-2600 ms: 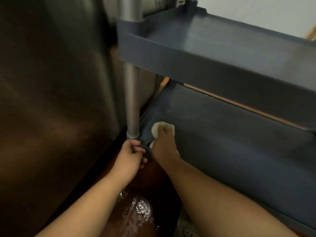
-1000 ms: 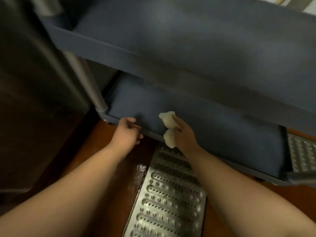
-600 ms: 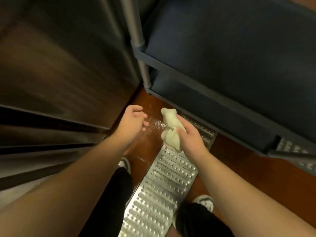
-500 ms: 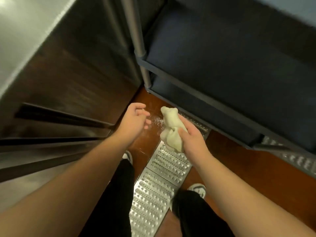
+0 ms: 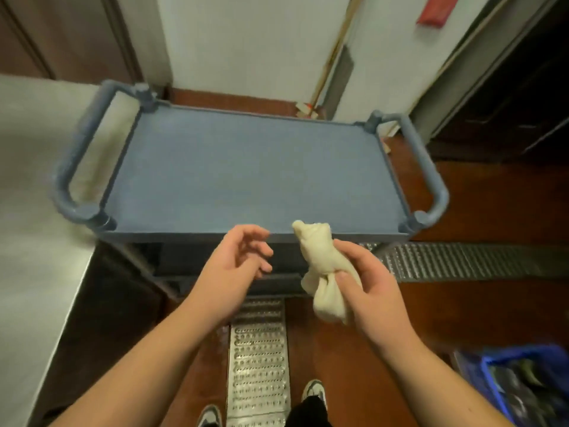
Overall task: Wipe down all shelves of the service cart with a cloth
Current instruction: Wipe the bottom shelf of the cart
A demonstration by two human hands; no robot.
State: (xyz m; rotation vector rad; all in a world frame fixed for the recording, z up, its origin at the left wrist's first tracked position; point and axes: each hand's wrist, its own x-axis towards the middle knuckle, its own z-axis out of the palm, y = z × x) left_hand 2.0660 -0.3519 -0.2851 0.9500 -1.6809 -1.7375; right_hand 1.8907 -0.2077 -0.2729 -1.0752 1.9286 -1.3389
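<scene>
The blue service cart (image 5: pixel 215 177) stands in front of me, its bare top shelf seen from above, with a tube handle at each end. The lower shelves are mostly hidden under the top one. My right hand (image 5: pixel 372 291) grips a bunched cream cloth (image 5: pixel 320 266) in the air just before the cart's near edge. My left hand (image 5: pixel 234 266) hovers beside it, fingers loosely curled and holding nothing. Neither hand touches the cart.
A steel counter (image 5: pixel 34 241) runs along the left. Perforated metal drain grates (image 5: pixel 258 359) lie in the red floor under me and to the right. A blue crate (image 5: pixel 523 383) sits at the bottom right. A white wall and a dark cabinet stand behind the cart.
My view has risen from the lower shelves to above the top shelf. My right hand lifted the cloth off the bottom shelf; my left hand let go of the shelf edge.
</scene>
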